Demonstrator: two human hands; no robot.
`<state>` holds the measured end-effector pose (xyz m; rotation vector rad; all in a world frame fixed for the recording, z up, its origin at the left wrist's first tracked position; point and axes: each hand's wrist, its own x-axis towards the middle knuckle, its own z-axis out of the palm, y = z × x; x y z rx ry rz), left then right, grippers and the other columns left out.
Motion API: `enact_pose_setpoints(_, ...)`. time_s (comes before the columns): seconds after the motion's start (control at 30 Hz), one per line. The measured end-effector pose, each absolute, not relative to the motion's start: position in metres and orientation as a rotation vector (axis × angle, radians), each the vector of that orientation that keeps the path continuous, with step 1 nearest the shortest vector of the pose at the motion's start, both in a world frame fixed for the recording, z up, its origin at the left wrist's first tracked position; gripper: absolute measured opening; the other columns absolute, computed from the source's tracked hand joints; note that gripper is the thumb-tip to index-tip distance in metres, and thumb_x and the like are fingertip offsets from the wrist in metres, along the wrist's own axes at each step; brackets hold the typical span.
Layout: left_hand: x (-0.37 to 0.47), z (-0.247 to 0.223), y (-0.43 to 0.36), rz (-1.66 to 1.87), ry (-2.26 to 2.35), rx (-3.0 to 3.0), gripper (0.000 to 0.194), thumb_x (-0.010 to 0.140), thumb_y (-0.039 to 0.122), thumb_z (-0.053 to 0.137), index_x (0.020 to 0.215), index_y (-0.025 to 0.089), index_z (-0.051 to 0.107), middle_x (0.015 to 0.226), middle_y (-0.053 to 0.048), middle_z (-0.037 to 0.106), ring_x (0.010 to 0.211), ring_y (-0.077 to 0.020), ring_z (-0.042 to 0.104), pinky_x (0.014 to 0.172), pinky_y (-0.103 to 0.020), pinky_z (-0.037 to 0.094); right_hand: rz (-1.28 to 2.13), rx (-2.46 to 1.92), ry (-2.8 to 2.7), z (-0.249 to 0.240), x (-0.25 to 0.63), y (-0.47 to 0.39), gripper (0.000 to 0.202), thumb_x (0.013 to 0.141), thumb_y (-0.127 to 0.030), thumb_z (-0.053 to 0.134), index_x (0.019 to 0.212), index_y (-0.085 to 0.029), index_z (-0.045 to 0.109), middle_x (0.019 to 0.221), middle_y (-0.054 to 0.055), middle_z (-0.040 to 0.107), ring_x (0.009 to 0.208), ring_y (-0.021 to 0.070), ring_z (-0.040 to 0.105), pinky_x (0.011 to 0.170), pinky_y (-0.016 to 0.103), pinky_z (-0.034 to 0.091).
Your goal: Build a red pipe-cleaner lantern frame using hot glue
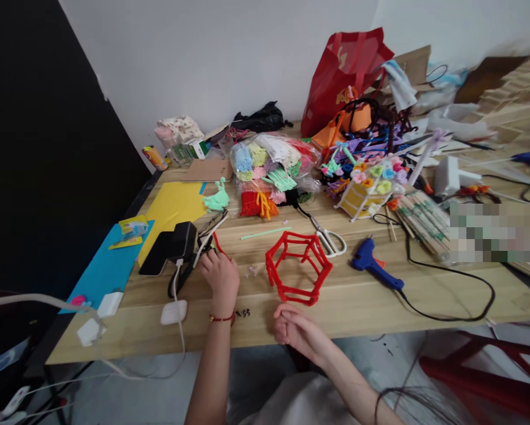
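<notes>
A red hexagonal frame (298,293) of fuzzy stems stands on the wooden table (336,316). My left hand (221,274) is to its left, fingers bent down at a thin red stem (221,245) beside black items and a white strip (209,241); whether it grips the stem is hidden. Just below the frame is my right hand (291,327), its fingers curled together, apart from the frame; nothing shows in it. Behind the frame's right side lie scissors with white handles (334,243). A blue glue gun (375,265) rests further right.
A phone (157,252), black charger (184,240) and white case (173,312) lie at left. Bagged colourful stems (265,159), a yellow flower basket (357,199) and a red bag (340,77) stand at the back. The glue gun's black cable (460,319) loops at right.
</notes>
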<state>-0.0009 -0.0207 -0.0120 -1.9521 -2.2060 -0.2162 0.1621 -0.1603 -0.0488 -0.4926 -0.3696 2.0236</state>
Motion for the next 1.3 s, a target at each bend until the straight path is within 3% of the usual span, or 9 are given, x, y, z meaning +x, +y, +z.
enact_pose_setpoints(0.23, -0.016, -0.006, -0.030, -0.684, -2.063, -2.087, 0.015, 0.085, 0.019, 0.045, 0.082, 0.014, 0.058, 0.113, -0.019, 0.056, 0.116, -0.0349, 0.046, 0.093, -0.052, 0.042, 1.981, -0.578, -0.789, -0.027, 0.177, -0.183, 0.016, 0.085, -0.029, 0.065, 0.090, -0.014, 0.068, 0.064, 0.000, 0.060, 0.058, 0.0096, 0.054, 0.058, 0.023, 0.039)
enact_pose_setpoints(0.37, -0.020, 0.031, -0.045, -1.151, -1.977, -2.354, 0.014, 0.092, 0.029, 0.040, 0.089, 0.019, 0.051, 0.090, -0.009, 0.062, 0.089, -0.0238, 0.060, 0.080, -0.039, 0.049, 1.866, -0.661, -1.215, 0.025, 0.223, -0.183, 0.018, 0.090, -0.029, 0.059, 0.090, -0.016, 0.072, 0.071, 0.003, 0.064, 0.057, 0.0107, 0.059, 0.058, 0.025, 0.044)
enact_pose_setpoints(0.47, -0.012, 0.067, -0.062, -1.231, -1.944, -2.551, 0.012, 0.093, 0.031, 0.044, 0.090, 0.022, 0.051, 0.084, -0.003, 0.063, 0.081, -0.0182, 0.062, 0.075, -0.031, 0.050, 1.353, -0.936, -1.354, 0.066, 0.257, -0.164, 0.018, 0.091, -0.026, 0.056, 0.104, -0.023, 0.069, 0.084, 0.005, 0.066, 0.066, 0.0128, 0.060, 0.058, 0.025, 0.048)
enact_pose_setpoints(0.6, 0.004, 0.098, -0.082, -1.149, -1.672, -2.615, 0.009, 0.093, 0.027, 0.047, 0.088, 0.022, 0.053, 0.082, 0.000, 0.061, 0.077, -0.0159, 0.060, 0.070, -0.027, 0.048, 0.389, -1.204, -1.644, 0.102, 0.276, -0.127, 0.054, 0.087, -0.021, 0.062, 0.138, -0.029, 0.046, 0.132, 0.012, 0.052, 0.069, 0.0109, 0.057, 0.074, 0.032, 0.051)
enact_pose_setpoints(0.7, 0.012, 0.107, -0.090, -1.063, -1.469, -2.612, 0.009, 0.094, 0.022, 0.044, 0.088, 0.022, 0.051, 0.080, 0.000, 0.058, 0.077, -0.0161, 0.058, 0.069, -0.027, 0.047, 0.097, -1.189, -1.840, 0.116, 0.273, -0.108, 0.065, 0.091, -0.021, 0.057, 0.147, -0.033, 0.028, 0.149, 0.014, 0.034, 0.067, 0.0087, 0.056, 0.073, 0.031, 0.052)
enact_pose_setpoints(0.77, 0.015, 0.110, -0.092, -1.013, -1.376, -2.586, 0.010, 0.094, 0.020, 0.042, 0.088, 0.022, 0.050, 0.079, -0.001, 0.058, 0.077, -0.0171, 0.058, 0.070, -0.029, 0.047, 0.039, -1.160, -1.932, 0.119, 0.268, -0.101, 0.063, 0.093, -0.023, 0.054, 0.148, -0.031, 0.026, 0.147, 0.013, 0.038, 0.076, 0.0118, 0.061, 0.077, 0.031, 0.053)
enact_pose_setpoints(0.93, 0.018, 0.117, -0.093, -1.009, -1.256, -2.554, 0.009, 0.093, 0.017, 0.046, 0.092, 0.023, 0.053, 0.083, -0.003, 0.062, 0.081, -0.0190, 0.059, 0.075, -0.033, 0.050, 0.070, -1.219, -2.023, 0.120, 0.261, -0.094, 0.033, 0.096, -0.024, 0.046, 0.126, -0.023, 0.058, 0.111, 0.010, 0.066, 0.097, 0.0217, 0.065, 0.080, 0.033, 0.052)
enact_pose_setpoints(1.13, 0.026, 0.124, -0.094, -1.323, -1.287, -2.438, 0.020, 0.090, 0.016, 0.055, 0.109, 0.023, 0.058, 0.093, -0.003, 0.068, 0.084, -0.0156, 0.063, 0.079, -0.030, 0.052, 0.685, -1.202, -1.840, 0.126, 0.249, -0.098, 0.022, 0.094, -0.033, 0.051, 0.108, -0.021, 0.064, 0.080, 0.004, 0.071, 0.065, 0.0144, 0.064, 0.057, 0.025, 0.048)
enact_pose_setpoints(1.3, 0.046, 0.120, -0.087, -1.530, -1.302, -2.403, 0.017, 0.089, 0.016, 0.055, 0.101, 0.023, 0.065, 0.092, -0.002, 0.071, 0.085, -0.0160, 0.066, 0.080, -0.031, 0.052, 1.396, -0.936, -1.333, 0.129, 0.232, -0.099, 0.023, 0.091, -0.041, 0.053, 0.088, -0.019, 0.059, 0.078, 0.002, 0.070, 0.039, 0.0060, 0.051, 0.038, 0.019, 0.037)
